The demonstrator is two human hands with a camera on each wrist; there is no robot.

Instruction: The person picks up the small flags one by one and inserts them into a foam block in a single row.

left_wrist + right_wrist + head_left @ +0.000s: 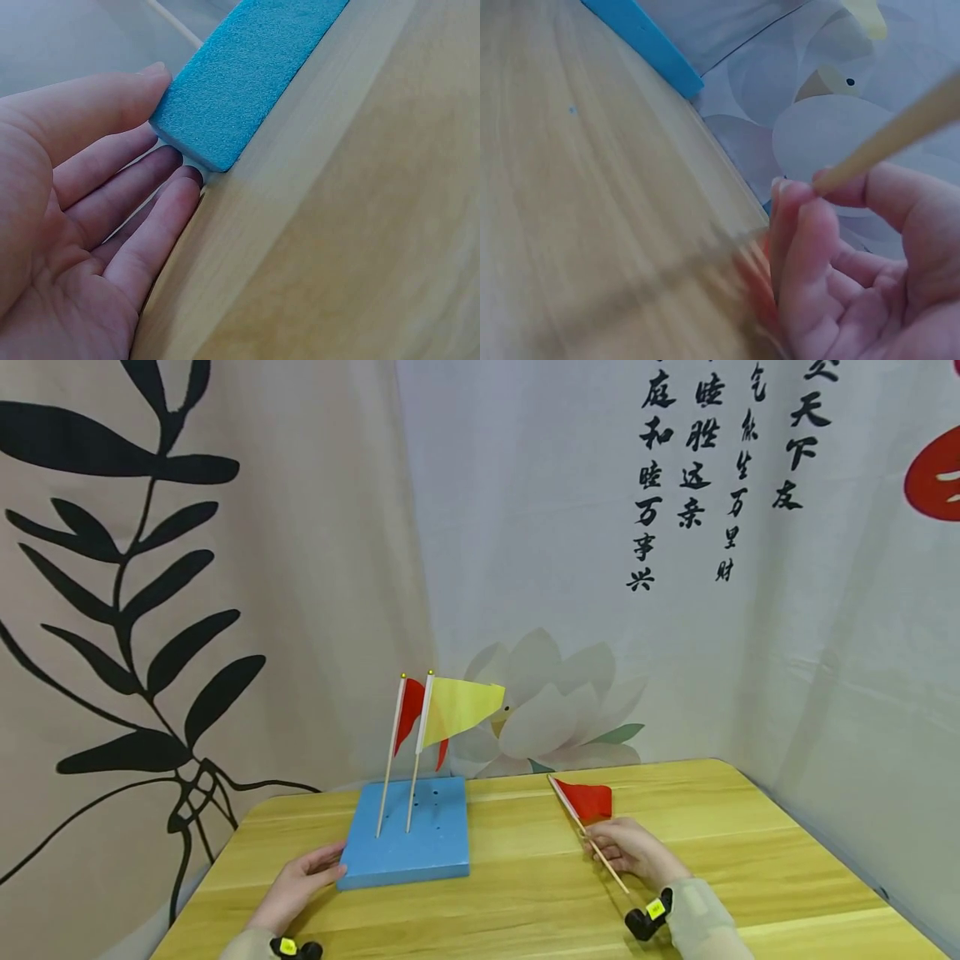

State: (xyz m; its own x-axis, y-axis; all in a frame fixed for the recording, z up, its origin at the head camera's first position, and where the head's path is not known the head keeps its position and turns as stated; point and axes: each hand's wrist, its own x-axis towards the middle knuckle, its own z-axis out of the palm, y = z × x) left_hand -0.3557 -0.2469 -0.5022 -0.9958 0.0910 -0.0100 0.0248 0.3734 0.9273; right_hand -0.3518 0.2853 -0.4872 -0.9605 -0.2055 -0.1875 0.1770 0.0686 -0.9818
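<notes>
A blue foam block [438, 852] lies on the wooden table. Two sticks with flags stand upright in it: a red flag [410, 710] and, partly in front of it, a yellow flag [459, 708]. At the block's left side, my left hand [298, 883] touches it with thumb and fingertips; the left wrist view shows the fingers [142, 247] fairly straight against the end of the block [232, 82]. To the right of the block, my right hand [633, 850] pinches the stick of another red flag [588, 802]. That stick [900, 135] tilts, its flag end pointing away from me.
Small dark holes [437, 792] dot the block's top. Behind the wooden table [525, 893] hangs a pale curtain [330, 568] with printed leaves, a flower and writing. Black straps with yellow tags [656, 909] are on the wrists.
</notes>
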